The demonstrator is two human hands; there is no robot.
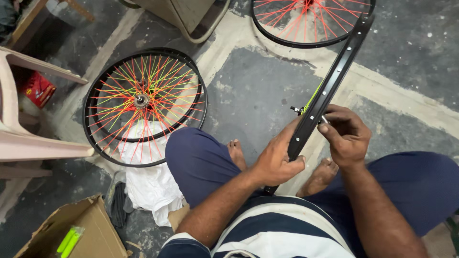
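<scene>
Seated on concrete floor [258,91], knees apart, bare feet between them. Left hand [277,160] closed around black bicycle rim [330,83], fingers wrapped on rim edge near its lower end. Right hand [346,134] pinched shut on small metal tool [324,119] pressed against rim's inner side, just above left hand. Rim held edge-on, tilted, running from lap up toward top right. Yellow-green spoke [313,98] visible behind rim, hub axle end [295,110] poking out just left of it. Finished wheel [143,107] with red, orange and green spokes lying flat on floor to the left, well apart from hands, partly over white cloth [150,186]. Second wheel with red spokes [311,21] at top edge, touching or just behind upper end of held rim, cannot tell which. Cardboard box [91,234] at bottom left with green spoke packet [69,239] inside. Pink plastic chair [19,129] at left edge, red carton [38,88] beneath it. Black rubber strip [117,203] beside cloth.
</scene>
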